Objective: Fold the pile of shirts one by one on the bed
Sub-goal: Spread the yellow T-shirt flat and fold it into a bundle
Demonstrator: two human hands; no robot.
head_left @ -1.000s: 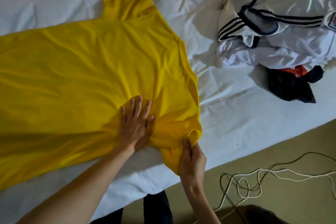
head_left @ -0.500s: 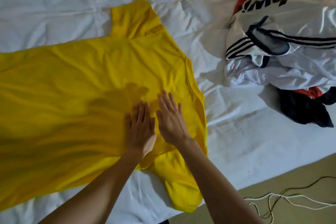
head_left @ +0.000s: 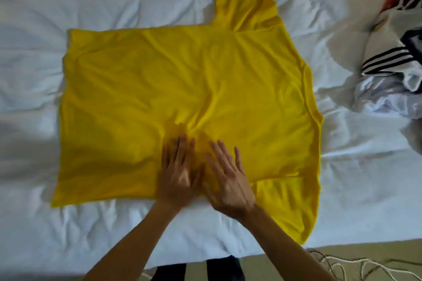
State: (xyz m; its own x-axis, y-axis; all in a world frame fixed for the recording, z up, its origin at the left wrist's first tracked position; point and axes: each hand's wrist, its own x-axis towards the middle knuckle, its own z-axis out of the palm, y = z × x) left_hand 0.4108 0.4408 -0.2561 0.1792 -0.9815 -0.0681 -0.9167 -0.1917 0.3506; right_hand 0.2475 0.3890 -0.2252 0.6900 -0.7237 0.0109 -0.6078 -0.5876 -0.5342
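Yellow shirt (head_left: 182, 89) lies spread flat on the white bed (head_left: 114, 2), collar end to the right, hem to the left, one sleeve (head_left: 244, 4) sticking out on the far side, the other sleeve (head_left: 294, 207) hanging toward the bed's near edge. Thin knit by the look of it: light, limp, no stiffness at all, so it will sag and bunch wherever it isn't supported. Wrinkles radiate out from just above the hands, so the cloth drags easily over the sheet.

Left hand (head_left: 177, 173) and right hand (head_left: 228, 180) both lie flat on the shirt near its near edge, side by side, fingers straight and spread, palms pressing down. Neither grip is closed on anything; both are laid open on the fabric.

Judgement: this looks like smoothing before the first fold. Best places to take hold are probably the seams and edges, meaning shoulder line, sleeve cuff and hem corners, pinched with thumb and fingers, since a mid-panel pinch would just pull up a peak. Not fragile, not slippery, but the sheet underneath is soft and creased, so folds may shift.

Further right, well apart from the yellow shirt, the pile of shirts (head_left: 392, 70) sits crumpled: white with black stripes, some red at top. Cords (head_left: 356, 267) lie on the floor (head_left: 342, 251) by the bed's near edge.
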